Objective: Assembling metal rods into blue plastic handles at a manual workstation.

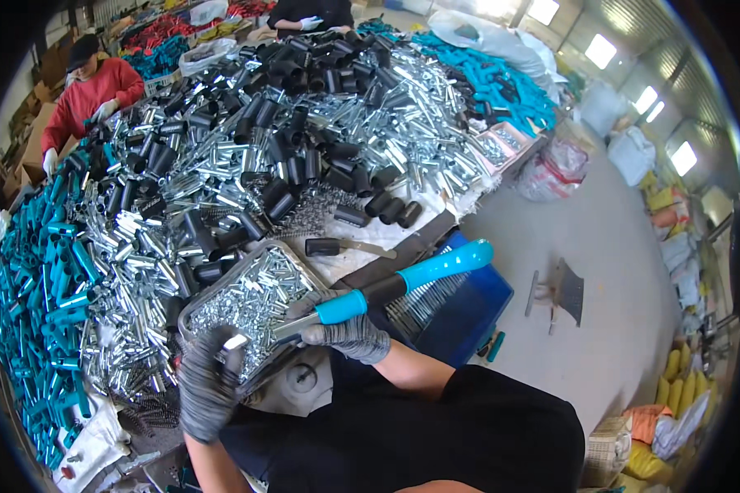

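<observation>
My right hand (349,338), in a grey knitted glove, is closed around the lower end of a long tool (442,267) with turquoise plastic sections, a black sleeve and a bare metal shaft. The tool slants up to the right, its rounded turquoise end away from me. My left hand (205,386), gloved alike, is curled beside a tray, with a small shiny metal piece (237,341) at its fingertips. Whether that piece joins the tool's shaft I cannot tell. Under and between my hands stands the metal tray (191,306) filled with small silvery parts (259,300).
A broad heap of metal tubes (403,156) and black sleeves (292,168) covers the table; turquoise handles (45,287) lie left. Right of the tray are a knife (362,246) and a blue bin (477,308) of metal rods. Two co-workers (99,90) (312,16) stand across the heap.
</observation>
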A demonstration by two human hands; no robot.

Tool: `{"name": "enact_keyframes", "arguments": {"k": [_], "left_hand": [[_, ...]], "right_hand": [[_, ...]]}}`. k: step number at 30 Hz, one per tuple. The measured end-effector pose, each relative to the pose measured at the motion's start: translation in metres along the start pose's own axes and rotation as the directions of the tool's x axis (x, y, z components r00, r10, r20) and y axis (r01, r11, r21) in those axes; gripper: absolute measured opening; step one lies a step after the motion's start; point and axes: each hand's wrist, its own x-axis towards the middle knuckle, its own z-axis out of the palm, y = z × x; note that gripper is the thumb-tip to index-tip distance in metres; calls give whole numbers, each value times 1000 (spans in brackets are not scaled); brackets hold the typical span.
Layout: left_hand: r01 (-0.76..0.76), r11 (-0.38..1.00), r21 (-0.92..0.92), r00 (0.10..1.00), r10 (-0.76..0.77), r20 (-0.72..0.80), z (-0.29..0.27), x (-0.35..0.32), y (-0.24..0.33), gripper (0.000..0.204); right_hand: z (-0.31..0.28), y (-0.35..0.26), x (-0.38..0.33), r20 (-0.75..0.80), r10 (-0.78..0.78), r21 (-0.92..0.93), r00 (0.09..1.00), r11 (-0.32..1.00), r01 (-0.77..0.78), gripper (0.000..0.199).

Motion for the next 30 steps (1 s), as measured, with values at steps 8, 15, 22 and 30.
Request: {"name": "enact_keyframes", "arguments": {"k": [8, 15, 22, 30], "left_hand": [[-60, 992, 115, 998, 63, -22, 15, -22, 19, 25], [442, 770, -461, 897, -371, 241, 29, -55, -22, 41], [435, 738, -515, 895, -415, 162, 33, -52, 7, 36], [255, 945, -204, 965, -235, 119, 31, -52, 4, 32]], "right_hand": [[6, 10, 0, 147, -131, -287, 980, 943, 169, 36], [10, 10, -6, 327, -314, -543, 891, 709, 449, 48], [15, 18, -9, 155, -37, -288, 987, 954, 81, 46], [11, 28, -13, 60, 8, -145, 998, 989, 1, 44]]}}
